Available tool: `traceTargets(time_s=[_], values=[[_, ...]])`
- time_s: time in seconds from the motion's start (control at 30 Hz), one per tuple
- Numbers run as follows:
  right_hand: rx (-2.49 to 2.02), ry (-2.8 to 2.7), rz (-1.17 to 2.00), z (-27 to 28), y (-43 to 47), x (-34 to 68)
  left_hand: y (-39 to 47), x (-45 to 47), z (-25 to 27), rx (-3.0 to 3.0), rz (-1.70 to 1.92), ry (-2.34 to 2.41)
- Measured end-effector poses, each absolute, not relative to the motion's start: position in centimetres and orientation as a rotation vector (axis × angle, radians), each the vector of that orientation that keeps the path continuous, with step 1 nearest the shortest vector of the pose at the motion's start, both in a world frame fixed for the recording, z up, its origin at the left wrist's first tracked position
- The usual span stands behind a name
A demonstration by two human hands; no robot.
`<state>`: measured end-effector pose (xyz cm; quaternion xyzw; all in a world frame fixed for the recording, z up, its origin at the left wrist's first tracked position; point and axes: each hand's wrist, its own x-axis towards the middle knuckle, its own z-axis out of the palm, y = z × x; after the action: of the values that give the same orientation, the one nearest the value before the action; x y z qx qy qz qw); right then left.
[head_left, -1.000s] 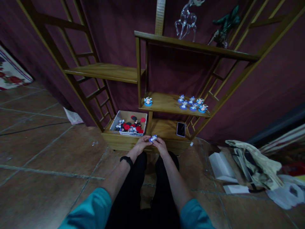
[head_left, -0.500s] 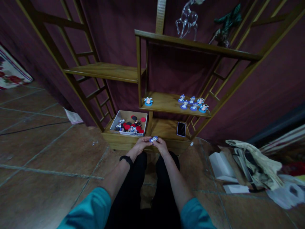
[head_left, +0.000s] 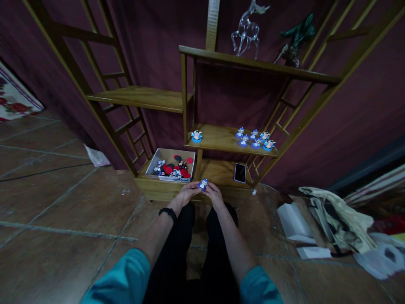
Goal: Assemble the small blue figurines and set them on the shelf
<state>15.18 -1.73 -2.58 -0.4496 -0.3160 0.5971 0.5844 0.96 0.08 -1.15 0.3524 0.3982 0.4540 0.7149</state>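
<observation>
A small purple-and-white figurine on a purple round base is held between my two hands in front of the low shelf. My left hand grips the base from the left, and my right hand has its fingers closed on the other side. Just beyond my left hand stands an open cardboard box holding figures and red and black discs. On the shelf above, several similar purple figurines stand at the right beside blue-based figurines. Another blue-based figurine is at the shelf's left end.
A phone lies on the bottom shelf at the right. A glass deer and a dark green sculpture stand on the top shelf. A white box and a beige bag lie on the floor at right.
The figurine has been turned from leaning sideways to more upright in my fingers. Both hands stay at nearly the same place, and the view has shifted slightly.
</observation>
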Motion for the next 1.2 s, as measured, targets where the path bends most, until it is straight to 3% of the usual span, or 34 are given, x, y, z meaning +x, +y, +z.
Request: traceTargets(time_s=[1.2], values=[[-0.936, -0.6, 1.43, -2.54, -2.07, 14.54, -0.1, 1.33, -1.06, 0.977, 1.014, 0.919]])
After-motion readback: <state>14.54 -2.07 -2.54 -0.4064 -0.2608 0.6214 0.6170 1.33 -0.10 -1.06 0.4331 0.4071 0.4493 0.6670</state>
